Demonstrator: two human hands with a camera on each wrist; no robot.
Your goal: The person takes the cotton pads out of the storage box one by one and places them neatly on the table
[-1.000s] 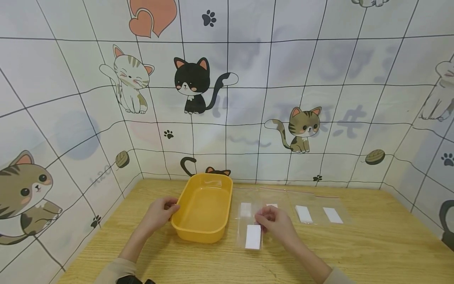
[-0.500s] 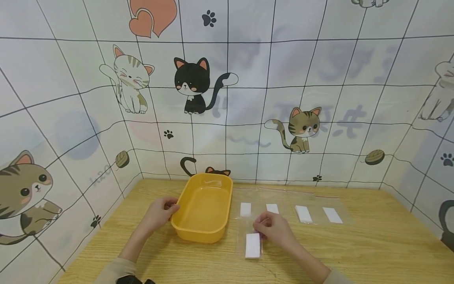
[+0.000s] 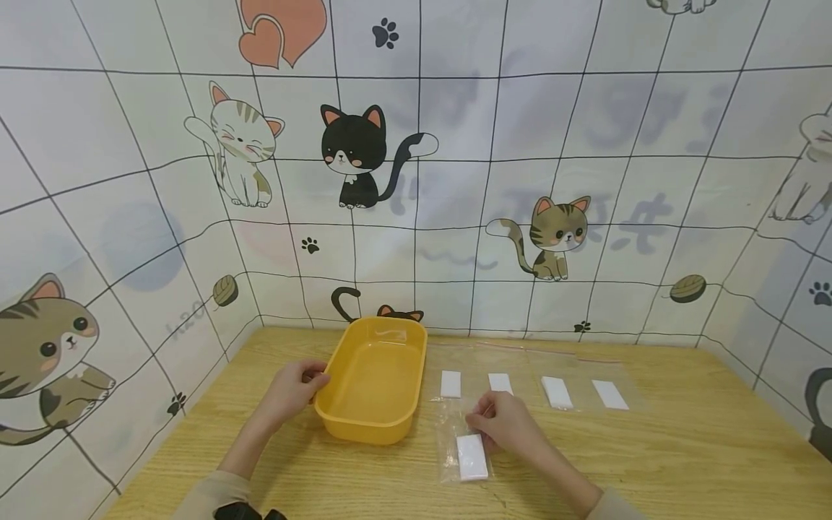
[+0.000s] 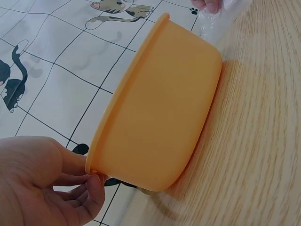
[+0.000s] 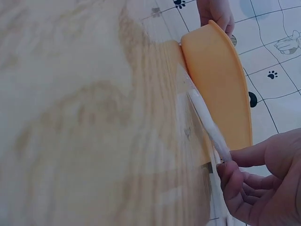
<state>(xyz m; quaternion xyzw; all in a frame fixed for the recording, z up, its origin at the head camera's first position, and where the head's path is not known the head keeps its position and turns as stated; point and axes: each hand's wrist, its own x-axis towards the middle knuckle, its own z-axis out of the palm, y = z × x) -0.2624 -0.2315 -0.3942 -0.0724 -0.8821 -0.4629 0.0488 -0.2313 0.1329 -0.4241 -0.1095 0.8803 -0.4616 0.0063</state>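
On the left of the head view, my left hand (image 3: pixel 292 388) pinches the rim of a yellow plastic tub (image 3: pixel 364 432). Thumb and fingers meet at that rim in the left wrist view, where the tub's outer wall (image 4: pixel 155 103) fills the middle. To the right of the tub, my right hand (image 3: pixel 508 422) pinches a clear plastic bag (image 3: pixel 448 466) with a flat white rectangular piece (image 3: pixel 472 457) inside. The right wrist view shows the bag edge-on (image 5: pixel 207 115), hanging from my fingertips in front of the tub. What the white piece is cannot be told.
Behind my right hand, several similar clear bags lie in a row, with white pieces (image 3: pixel 555 392) in them. The wooden table (image 3: pixel 676 455) meets a cat-print wall covering (image 3: pixel 448 253) at the back. A small clear patch (image 3: pixel 391 335) shows inside the tub's far end.
The bag and its white piece have come nearer to me and turned slightly, with the right hand moving a little the same way. My left hand and the tub stay put.
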